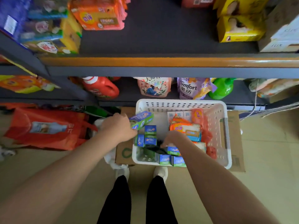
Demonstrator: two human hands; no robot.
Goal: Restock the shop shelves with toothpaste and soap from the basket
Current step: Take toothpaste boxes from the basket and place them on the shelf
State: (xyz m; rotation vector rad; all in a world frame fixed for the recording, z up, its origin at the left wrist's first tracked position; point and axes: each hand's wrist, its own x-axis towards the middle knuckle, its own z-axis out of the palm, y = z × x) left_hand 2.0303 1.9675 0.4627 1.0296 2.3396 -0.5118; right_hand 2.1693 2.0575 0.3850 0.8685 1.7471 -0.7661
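Note:
A white perforated basket (181, 104) sits on flattened cardboard on the floor below the shelves. Inside stand several blue-green toothpaste boxes (150, 129) and orange soap packs (186, 129). My left hand (118, 125) holds a toothpaste box (141, 119) tilted above the basket's left rim. My right hand (171, 139) reaches down into the basket among the upright toothpaste boxes, its fingers touching one (173, 150); the grip itself is hidden by the hand.
The dark upper shelf (153, 38) has a wide bare middle between orange soap packs (98, 15) and yellow boxes (237, 28). Detergent bottles and refill pouches fill the lower shelf. A red bag (47, 128) lies on the floor to the left. My feet stand just before the basket.

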